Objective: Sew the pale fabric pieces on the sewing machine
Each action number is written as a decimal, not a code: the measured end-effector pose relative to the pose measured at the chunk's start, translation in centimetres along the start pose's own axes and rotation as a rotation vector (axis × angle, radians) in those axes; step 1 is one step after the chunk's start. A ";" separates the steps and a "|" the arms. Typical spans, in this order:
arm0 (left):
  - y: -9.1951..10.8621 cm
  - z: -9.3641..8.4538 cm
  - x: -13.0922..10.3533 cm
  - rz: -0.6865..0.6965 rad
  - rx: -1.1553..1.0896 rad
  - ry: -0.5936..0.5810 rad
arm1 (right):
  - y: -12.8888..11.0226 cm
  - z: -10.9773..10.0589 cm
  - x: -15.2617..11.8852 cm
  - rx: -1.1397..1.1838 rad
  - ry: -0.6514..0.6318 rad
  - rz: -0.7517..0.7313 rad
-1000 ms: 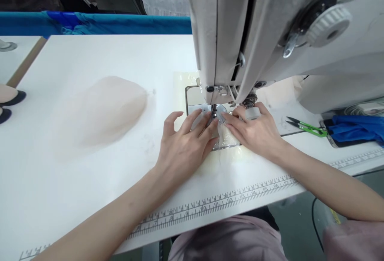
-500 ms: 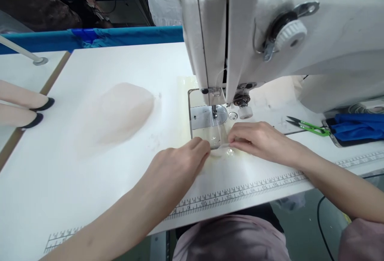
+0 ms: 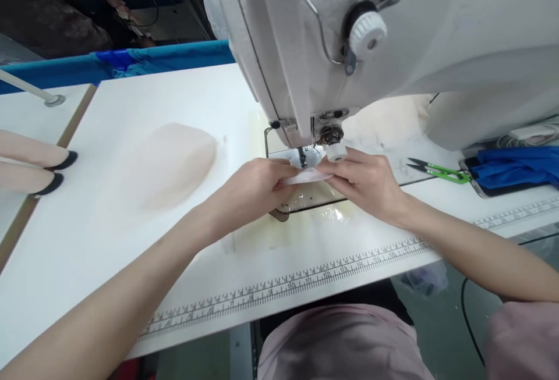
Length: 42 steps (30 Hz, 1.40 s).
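Note:
A small piece of thin white fabric (image 3: 309,177) is stretched between my two hands, just in front of the presser foot (image 3: 302,157) of a white sewing machine (image 3: 279,48). My left hand (image 3: 262,189) pinches its left end, fingers pressed together. The right end is pinched by my right hand (image 3: 362,181), close beside the white knob under the machine head. Below the fabric, the metal edge of the machine's bed plate shows. Fingertips of both hands are partly hidden by the fabric and the machine.
Sheer beige fabric (image 3: 179,164) lies on the white table (image 3: 109,263) at left. Green-handled snips (image 3: 441,173) and blue cloth (image 3: 519,173) are at right. Two beige padded rods (image 3: 32,150) reach in from the left. A printed ruler (image 3: 283,290) runs along the front edge. A person stands at the upper left.
Both hands have moved up toward the presser foot with the fabric between them, uncovering the front of the bed plate. The view has shifted, so the machine head appears further left.

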<state>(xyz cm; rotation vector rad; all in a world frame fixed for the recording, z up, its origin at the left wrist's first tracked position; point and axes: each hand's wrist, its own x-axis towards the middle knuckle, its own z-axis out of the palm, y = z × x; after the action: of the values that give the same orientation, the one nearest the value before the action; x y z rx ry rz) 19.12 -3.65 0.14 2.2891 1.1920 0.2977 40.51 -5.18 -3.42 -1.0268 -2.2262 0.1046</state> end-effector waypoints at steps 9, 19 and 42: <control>-0.2 -0.1 -0.5 0.112 -0.081 -0.034 | -0.3 -0.2 0.0 0.024 -0.018 -0.019; 0.0 3.7 -3.7 0.496 0.825 0.437 | -1.0 -0.7 -0.3 -0.184 -0.169 -0.336; -1.4 3.4 -2.5 0.389 0.660 0.364 | -0.2 0.6 0.5 -0.210 -0.065 -0.296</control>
<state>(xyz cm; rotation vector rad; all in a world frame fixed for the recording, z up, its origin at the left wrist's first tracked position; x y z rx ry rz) 18.15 -6.32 -3.35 3.1594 1.1133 0.5470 39.87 -4.86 -3.54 -0.7971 -2.4614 -0.2332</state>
